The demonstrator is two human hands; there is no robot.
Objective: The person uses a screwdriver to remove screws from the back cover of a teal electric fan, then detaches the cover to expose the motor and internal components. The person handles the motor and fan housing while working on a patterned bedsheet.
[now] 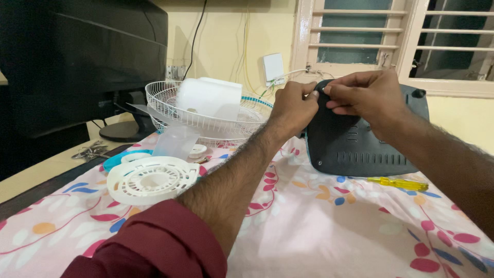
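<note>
A dark grey plastic fan base (360,146) stands tilted on its edge on the flowered cloth, underside with vent slots facing me. My left hand (292,105) pinches its upper left edge. My right hand (368,95) grips the top of the base right beside it, fingers curled over the rim. The fingertips of both hands nearly meet at the top edge. A yellow-handled screwdriver (399,183) lies on the cloth just below the base.
A white wire fan guard (170,110) holding a white motor cover (210,98) sits at the back left. A round white vented plastic part (150,179), a clear blade piece (175,141), keys (90,152) and a black monitor (87,56) are on the left.
</note>
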